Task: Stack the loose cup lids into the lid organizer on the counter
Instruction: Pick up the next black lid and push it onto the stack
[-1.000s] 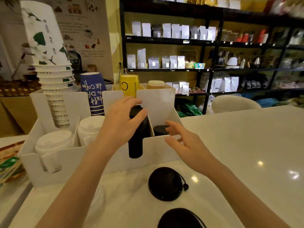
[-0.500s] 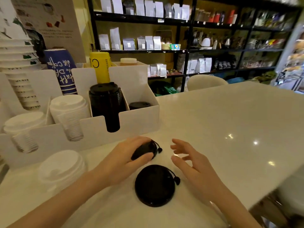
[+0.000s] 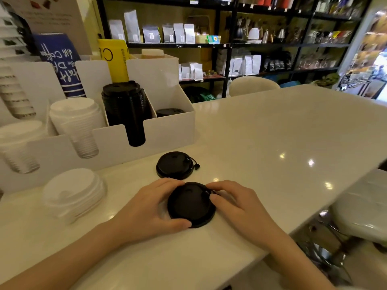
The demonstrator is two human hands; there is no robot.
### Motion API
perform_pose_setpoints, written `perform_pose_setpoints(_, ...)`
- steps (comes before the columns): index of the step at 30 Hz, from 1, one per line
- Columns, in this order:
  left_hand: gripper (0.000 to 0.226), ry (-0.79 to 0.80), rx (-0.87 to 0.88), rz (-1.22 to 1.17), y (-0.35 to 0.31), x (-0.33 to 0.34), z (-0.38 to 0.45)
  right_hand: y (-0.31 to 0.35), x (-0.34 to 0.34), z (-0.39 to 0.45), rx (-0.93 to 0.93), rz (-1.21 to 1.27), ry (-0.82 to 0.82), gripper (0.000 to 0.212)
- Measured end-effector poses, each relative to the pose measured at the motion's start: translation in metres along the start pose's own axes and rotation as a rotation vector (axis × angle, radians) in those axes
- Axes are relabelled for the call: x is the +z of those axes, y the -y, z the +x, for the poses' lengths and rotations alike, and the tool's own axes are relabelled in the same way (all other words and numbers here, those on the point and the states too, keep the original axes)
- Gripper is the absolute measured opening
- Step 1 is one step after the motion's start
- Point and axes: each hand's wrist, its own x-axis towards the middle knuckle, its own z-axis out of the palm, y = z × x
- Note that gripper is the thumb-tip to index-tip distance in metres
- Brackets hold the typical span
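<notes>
Two loose black lids lie on the white counter. My left hand (image 3: 152, 208) and my right hand (image 3: 236, 204) both grip the rim of the near black lid (image 3: 189, 204), which rests flat. The far black lid (image 3: 174, 165), with a small tethered plug, sits untouched just beyond it. The white lid organizer (image 3: 167, 130) stands at the back left. A tall stack of black lids (image 3: 125, 109) fills its third slot, a short black stack (image 3: 169, 111) the right one, and white lids (image 3: 77, 120) the left slots.
A loose stack of white lids (image 3: 72, 192) sits on the counter left of my hands. Paper cup stacks (image 3: 60, 63) stand behind the organizer. The counter's edge runs close on the right, with a stool (image 3: 360, 212) below. Dark shelves line the back.
My left hand left the tall black stack in the organizer and came down to the counter. Both hands have closed on the near black lid. The view has tilted down and right.
</notes>
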Motion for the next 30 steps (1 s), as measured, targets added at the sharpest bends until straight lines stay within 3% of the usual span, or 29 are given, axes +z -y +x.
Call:
perform_pose_setpoints(6,0.085,-0.102,-0.023,-0.047,0.004,0.003,-0.001,0.004,0.002,0.004,0.0,0.022,-0.005,0.026)
perform_pose_setpoints(16,0.067,-0.419,-0.009,-0.112,-0.001,-0.002,-0.001,0.02,-0.002,0.032,0.051,0.232,-0.018,0.027)
perform_pose_setpoints(24,0.057,-0.58,-0.002,-0.079,0.001,-0.023,0.018,0.046,-0.012,0.077,-0.109,0.243,0.006,0.028)
perform_pose_setpoints(30,0.054,-0.775,-0.006,-0.054,-0.001,-0.066,0.047,0.085,-0.017,0.126,-0.281,0.188,-0.094,0.03)
